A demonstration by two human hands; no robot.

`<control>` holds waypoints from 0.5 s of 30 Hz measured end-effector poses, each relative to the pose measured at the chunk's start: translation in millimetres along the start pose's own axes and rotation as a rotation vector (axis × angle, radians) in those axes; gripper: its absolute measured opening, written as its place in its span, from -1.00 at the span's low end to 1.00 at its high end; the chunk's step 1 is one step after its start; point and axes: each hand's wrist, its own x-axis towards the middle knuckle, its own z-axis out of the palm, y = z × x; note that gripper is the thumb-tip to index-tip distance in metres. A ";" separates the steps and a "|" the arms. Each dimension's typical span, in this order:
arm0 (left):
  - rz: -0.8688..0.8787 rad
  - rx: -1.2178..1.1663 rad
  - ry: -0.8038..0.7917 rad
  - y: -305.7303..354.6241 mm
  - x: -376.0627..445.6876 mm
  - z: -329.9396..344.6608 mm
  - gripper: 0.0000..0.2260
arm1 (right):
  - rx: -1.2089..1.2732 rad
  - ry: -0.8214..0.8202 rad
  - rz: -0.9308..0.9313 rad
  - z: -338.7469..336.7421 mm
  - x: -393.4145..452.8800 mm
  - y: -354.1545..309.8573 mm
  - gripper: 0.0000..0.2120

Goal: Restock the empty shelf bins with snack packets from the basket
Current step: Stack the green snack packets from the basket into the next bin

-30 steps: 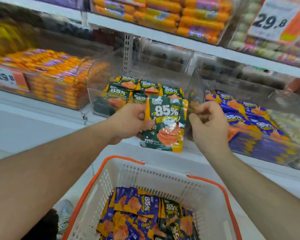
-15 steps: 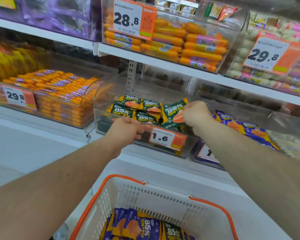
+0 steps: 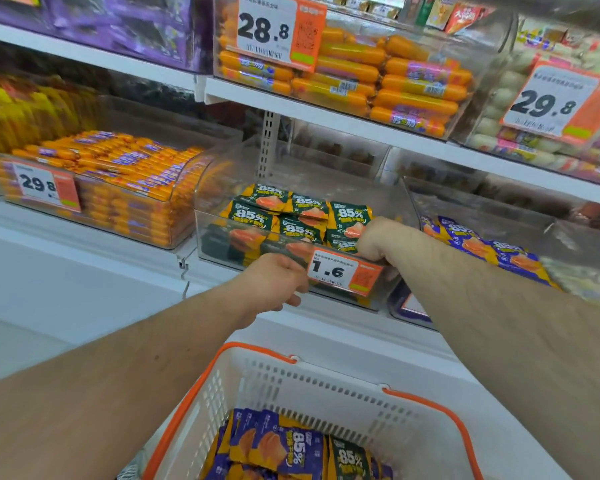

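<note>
While both hands grip the clear bin (image 3: 222,237), orange sausages (image 3: 129,174) flank it.

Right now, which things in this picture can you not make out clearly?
Head view only:
- Right hand fingers: hidden inside the clear bin, behind the hand's back.
- Basket contents: cut off by the bottom edge.
- Small print on the 1.6 price tag: too small.
- Bins behind, on the shelf: dark, blurred.
</note>
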 end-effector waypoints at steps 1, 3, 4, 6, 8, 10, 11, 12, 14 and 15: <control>-0.004 0.011 -0.010 -0.5 0.0 0.6 -0.88 | -0.040 -0.004 0.011 -1.5 2.7 -2.0 -0.72; -0.012 0.039 -0.032 -2.2 -0.2 2.4 -0.89 | -0.079 -0.009 0.006 -5.0 11.0 0.2 -0.78; -0.015 0.054 -0.041 -3.3 -0.2 3.5 -0.89 | -0.086 0.014 -0.028 -3.8 11.4 2.6 -0.81; -0.021 0.081 -0.068 -4.8 -0.2 6.6 -0.89 | -0.067 0.073 -0.182 0.1 18.4 2.2 -0.79; -0.025 0.108 -0.099 -4.7 -0.6 10.9 -0.89 | 0.002 0.025 -0.312 9.5 19.3 -0.1 -0.69; -0.029 0.136 -0.131 -5.3 -1.0 15.0 -0.91 | 0.086 -0.095 -0.314 16.0 19.2 -1.3 -0.68; -0.030 0.151 -0.149 -6.2 -1.3 16.7 -0.92 | 0.090 -0.124 -0.338 16.6 18.0 -1.8 -0.69; -0.028 0.168 -0.166 -7.8 -1.4 18.0 -0.91 | 0.077 -0.138 -0.352 17.3 15.6 -1.6 -0.70; -0.025 0.202 -0.198 -11.5 -1.5 19.4 -0.87 | 0.046 -0.120 -0.363 19.5 13.6 -2.3 -0.70; -0.022 0.218 -0.211 -12.8 -1.5 20.0 -0.86 | 0.028 -0.115 -0.360 18.8 12.6 -2.7 -0.71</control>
